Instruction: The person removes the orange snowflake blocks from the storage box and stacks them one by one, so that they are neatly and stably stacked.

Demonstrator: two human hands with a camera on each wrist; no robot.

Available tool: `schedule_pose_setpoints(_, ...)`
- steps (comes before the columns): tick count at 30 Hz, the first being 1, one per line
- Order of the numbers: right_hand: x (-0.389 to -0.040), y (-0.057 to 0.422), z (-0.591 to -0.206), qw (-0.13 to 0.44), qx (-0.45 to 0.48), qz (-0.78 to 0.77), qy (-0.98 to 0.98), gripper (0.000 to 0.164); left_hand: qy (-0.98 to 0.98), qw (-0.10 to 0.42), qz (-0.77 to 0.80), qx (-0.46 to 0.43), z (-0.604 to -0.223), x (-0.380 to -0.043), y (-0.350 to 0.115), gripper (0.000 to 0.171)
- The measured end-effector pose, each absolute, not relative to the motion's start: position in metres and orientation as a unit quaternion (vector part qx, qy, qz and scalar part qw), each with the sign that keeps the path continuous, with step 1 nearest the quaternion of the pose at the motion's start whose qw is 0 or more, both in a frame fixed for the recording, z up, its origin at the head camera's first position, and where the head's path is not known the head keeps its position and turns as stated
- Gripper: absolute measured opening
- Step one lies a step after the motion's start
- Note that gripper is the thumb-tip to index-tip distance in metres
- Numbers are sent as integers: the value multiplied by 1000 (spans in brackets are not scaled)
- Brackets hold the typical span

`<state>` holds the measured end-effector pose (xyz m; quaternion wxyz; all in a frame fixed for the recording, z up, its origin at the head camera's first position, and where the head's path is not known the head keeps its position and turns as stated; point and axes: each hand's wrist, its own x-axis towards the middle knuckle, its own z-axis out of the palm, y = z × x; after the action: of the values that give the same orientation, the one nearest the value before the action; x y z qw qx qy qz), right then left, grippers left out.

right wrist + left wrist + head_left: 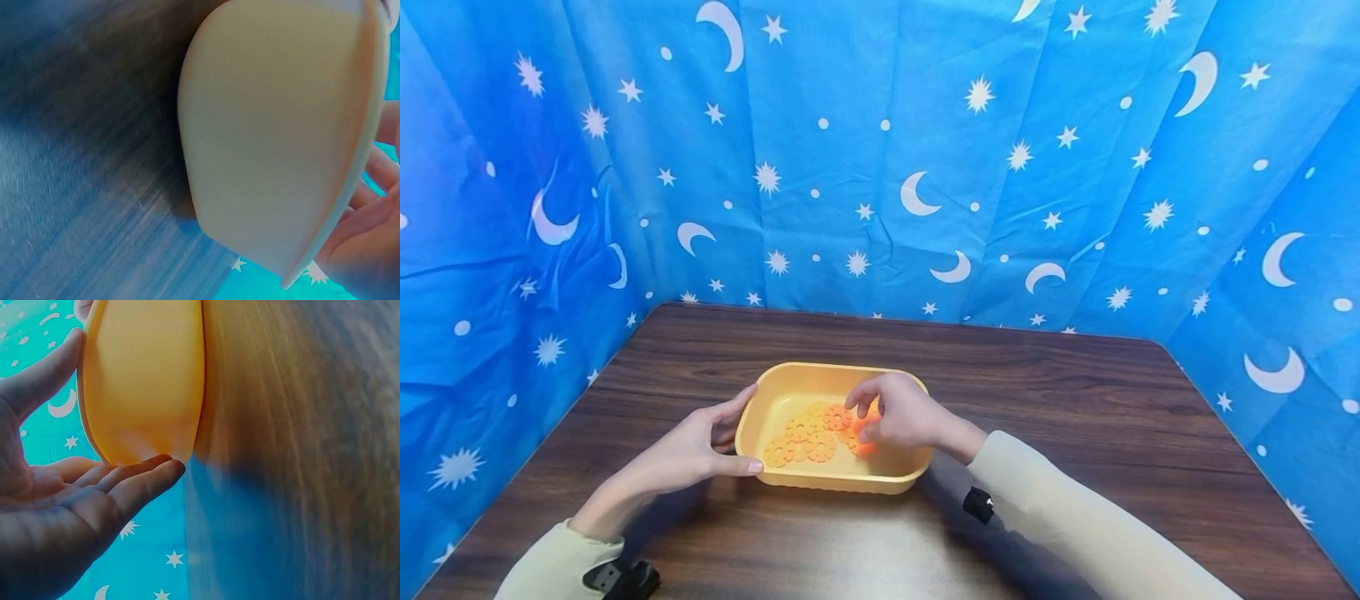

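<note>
A yellow plastic tub (835, 481) stands on the table, with several flat orange notched discs (821, 446) lying on its bottom, heaped toward its front and left. At the tub's left end, my left hand (681, 450) holds it with the thumb at the front corner and the fingers on the outer wall. In the left wrist view those fingers (134, 481) press along the wall. My right hand (906, 412) reaches over the right rim into the tub, its bent fingers parted above a bright orange disc (862, 435). In the right wrist view the tub's wall (275, 137) hides the fingertips.
The dark wood table (1075, 400) extends around the tub. A blue cloth (850, 150) printed with white moons and stars hangs behind and at both sides. Small black devices (978, 505) sit at both sleeves.
</note>
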<state>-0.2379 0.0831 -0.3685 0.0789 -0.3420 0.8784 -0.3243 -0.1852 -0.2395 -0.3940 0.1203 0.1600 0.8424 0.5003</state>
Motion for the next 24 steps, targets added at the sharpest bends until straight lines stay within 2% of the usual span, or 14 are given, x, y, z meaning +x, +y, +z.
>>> schedule_pose_setpoints(5,-239,80,-371,98,-362,-245,894,43,845,119,495,160,-394,-185,-240,112)
schedule_pose_setpoints(11,-240,76,-374,125,-320,-175,923,44,847,117,493,161,-393,-185,-240,112)
schedule_pose_setpoints(17,-242,74,-375,137,-308,-169,926,44,846,120,495,157,-393,-185,-240,112)
schedule_pose_setpoints(24,-247,74,-377,140,-342,-178,912,43,848,120,491,160,-391,-184,-239,111)
